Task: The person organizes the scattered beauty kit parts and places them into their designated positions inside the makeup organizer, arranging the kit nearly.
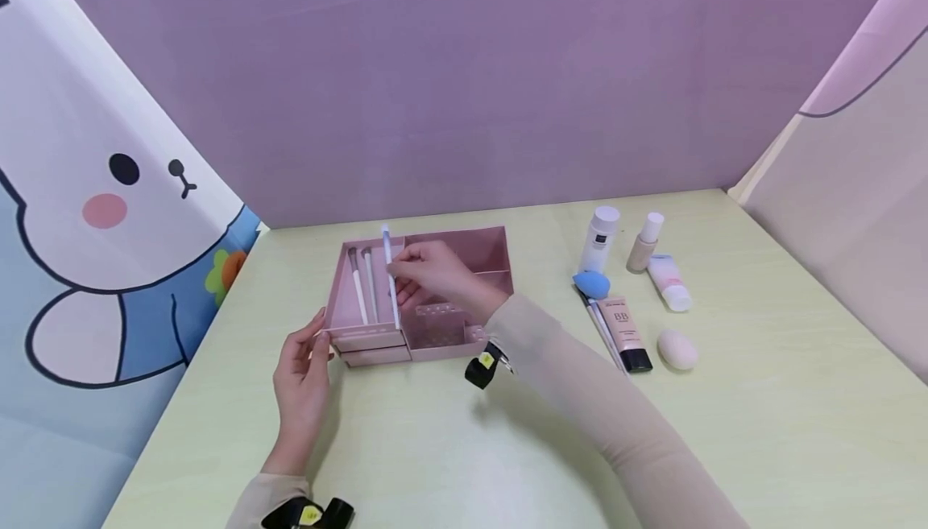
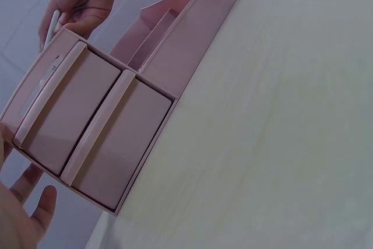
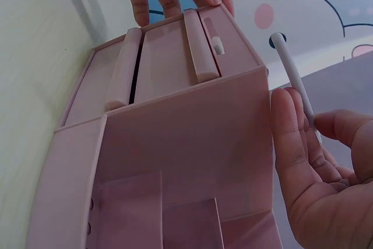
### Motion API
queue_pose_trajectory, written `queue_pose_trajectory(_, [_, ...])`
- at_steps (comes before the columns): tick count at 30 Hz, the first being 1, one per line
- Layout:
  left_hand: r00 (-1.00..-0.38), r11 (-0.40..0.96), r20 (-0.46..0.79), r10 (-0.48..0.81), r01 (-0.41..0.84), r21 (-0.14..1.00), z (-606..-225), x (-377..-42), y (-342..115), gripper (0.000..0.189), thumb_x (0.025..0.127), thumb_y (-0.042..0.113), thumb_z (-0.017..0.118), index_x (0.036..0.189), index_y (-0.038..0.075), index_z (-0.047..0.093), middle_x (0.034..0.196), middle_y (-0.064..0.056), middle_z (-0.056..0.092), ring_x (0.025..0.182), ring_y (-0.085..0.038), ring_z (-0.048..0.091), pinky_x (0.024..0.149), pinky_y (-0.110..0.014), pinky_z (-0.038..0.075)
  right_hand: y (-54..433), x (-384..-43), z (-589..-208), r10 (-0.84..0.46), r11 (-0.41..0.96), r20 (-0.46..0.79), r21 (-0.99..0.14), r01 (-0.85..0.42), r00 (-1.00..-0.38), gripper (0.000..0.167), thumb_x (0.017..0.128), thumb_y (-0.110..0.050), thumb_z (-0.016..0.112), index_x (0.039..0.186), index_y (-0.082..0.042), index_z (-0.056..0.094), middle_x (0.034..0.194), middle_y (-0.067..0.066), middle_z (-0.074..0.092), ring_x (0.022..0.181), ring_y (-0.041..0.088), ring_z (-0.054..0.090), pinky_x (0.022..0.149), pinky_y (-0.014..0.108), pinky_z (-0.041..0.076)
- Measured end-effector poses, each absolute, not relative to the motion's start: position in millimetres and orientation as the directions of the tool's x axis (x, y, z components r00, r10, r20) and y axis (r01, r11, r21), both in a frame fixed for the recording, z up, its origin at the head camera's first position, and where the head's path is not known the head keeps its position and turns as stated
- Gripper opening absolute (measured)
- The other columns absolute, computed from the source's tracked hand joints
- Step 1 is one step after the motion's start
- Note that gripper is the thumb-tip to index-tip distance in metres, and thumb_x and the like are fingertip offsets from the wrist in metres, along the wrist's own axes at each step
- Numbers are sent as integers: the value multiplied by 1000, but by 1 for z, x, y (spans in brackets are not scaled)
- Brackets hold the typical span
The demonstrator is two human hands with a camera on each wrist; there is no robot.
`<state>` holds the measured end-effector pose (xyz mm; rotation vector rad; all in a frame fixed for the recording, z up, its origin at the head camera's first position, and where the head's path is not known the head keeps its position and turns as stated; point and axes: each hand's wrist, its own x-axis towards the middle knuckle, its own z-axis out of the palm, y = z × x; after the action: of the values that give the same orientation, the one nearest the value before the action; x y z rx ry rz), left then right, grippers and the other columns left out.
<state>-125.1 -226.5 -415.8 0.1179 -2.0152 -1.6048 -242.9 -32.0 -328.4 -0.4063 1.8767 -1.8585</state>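
A slim white stick (image 1: 391,279) stands upright over the left tray of a pink organizer (image 1: 455,352), pinched between the thumb and fingers of my right hand (image 1: 435,273). Whether it carries bristles does not show. Two makeup brushes, one (image 1: 358,287) beside another (image 1: 371,283), lie in that tray. My left hand (image 1: 300,380) touches the organizer's left front corner with extended fingers. Two drawers, an upper one (image 2: 78,103) and a lower one (image 2: 122,144), are closed beneath the tray. The right wrist view shows the stick (image 3: 297,83) beyond the organizer's edge.
Right of the organizer are a white bottle (image 1: 598,241), a foundation bottle (image 1: 644,245), a white-pink tube (image 1: 669,282), a BB cream tube (image 1: 625,332), a blue sponge (image 1: 591,284), a pale egg-shaped sponge (image 1: 677,349) and brush handles (image 1: 605,332). A purple backdrop (image 1: 471,94) stands behind the table.
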Motion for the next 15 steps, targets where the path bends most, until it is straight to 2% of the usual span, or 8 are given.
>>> queue_pose_trajectory(6, [-844,295,360,-397,254,921,-416,-124,-227,25,104,8,50,127,-1,58,139,-2,59,103,-3,60,80,-12,50,-40,-247,-328,-488,35,-155,-987,159,-859,27,100,-8,61,117,12,60,71,14,63,56,19,64,57,35,60])
queue_pose_trajectory(15, [-847,293,351,-400,245,924,-415,-123,-228,26,104,8,50,128,-1,57,140,-1,59,103,-2,60,80,-11,50,-44,-254,-325,-451,101,-175,-984,145,-875,26,100,-11,62,115,9,62,71,14,63,55,19,64,67,43,61])
